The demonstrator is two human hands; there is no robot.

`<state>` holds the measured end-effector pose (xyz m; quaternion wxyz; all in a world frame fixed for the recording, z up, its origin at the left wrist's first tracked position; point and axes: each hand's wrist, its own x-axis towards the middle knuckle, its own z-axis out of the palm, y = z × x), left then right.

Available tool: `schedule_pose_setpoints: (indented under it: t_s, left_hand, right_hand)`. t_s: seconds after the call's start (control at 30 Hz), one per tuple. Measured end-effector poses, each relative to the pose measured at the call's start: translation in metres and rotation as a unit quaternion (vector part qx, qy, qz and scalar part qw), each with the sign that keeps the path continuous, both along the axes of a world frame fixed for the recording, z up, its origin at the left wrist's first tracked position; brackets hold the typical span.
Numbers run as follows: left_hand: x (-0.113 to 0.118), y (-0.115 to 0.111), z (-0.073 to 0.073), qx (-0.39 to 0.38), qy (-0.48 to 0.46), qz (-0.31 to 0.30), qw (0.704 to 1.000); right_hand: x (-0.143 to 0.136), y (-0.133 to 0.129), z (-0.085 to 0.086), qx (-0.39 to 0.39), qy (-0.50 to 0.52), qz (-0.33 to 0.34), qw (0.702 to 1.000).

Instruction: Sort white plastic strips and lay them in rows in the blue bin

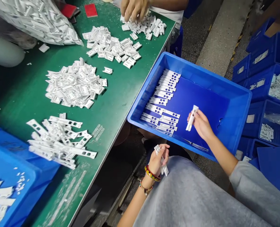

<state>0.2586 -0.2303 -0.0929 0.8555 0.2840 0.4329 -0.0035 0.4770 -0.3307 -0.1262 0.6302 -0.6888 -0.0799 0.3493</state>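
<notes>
My left hand (159,159), with beaded bracelets at the wrist, is closed around several white plastic parts (163,169) close to my grey shirt. Above the blue tray (208,74), my right hand (201,124) pinches one long white strip (192,118) with rectangular holes, tilted in the fingers. Inside the tray, rows of similar white strips (164,88) lie along its left side. A few more thin strips rest by the tray's near wall.
The green table (121,104) holds heaps of small white parts (73,83), a pile of long strips (61,140) and a filled clear bag (45,25). Another person's hand (135,9) touches a far heap. Blue bins (260,75) stand at the right, another blue bin (19,157) at lower left.
</notes>
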Motion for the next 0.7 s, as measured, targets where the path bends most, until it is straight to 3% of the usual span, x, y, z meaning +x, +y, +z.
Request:
schedule_pose_setpoints:
  t_s: [0.17,0.23,0.33,0.47,0.57,0.63,0.7]
  left_hand:
    - [-0.005,0.003,-0.006,-0.048,0.017,0.059,0.997]
    - [-0.007,0.003,-0.004,-0.052,0.004,0.086,0.995]
    - [-0.009,0.004,-0.001,-0.040,0.004,0.108,0.993]
    - [-0.012,0.005,0.001,-0.035,0.006,0.091,0.995]
    - [-0.013,0.007,0.000,-0.035,0.004,0.065,0.997]
    - [-0.013,0.008,-0.002,-0.039,0.000,0.060,0.997]
    - [-0.014,0.010,-0.004,-0.051,-0.007,0.068,0.996]
  right_hand:
    - [0.056,0.061,-0.059,-0.108,-0.128,0.165,0.972]
    - [0.061,0.082,-0.077,-0.117,-0.089,0.167,0.975]
    - [0.062,0.094,-0.091,-0.084,-0.002,0.115,0.990]
    - [0.061,0.081,-0.100,-0.052,0.024,0.033,0.998]
    - [0.054,0.059,-0.107,-0.116,-0.060,0.006,0.991]
    - [0.049,0.044,-0.108,-0.192,-0.183,0.023,0.964]
    - [0.046,0.033,-0.105,-0.250,-0.318,0.052,0.913]
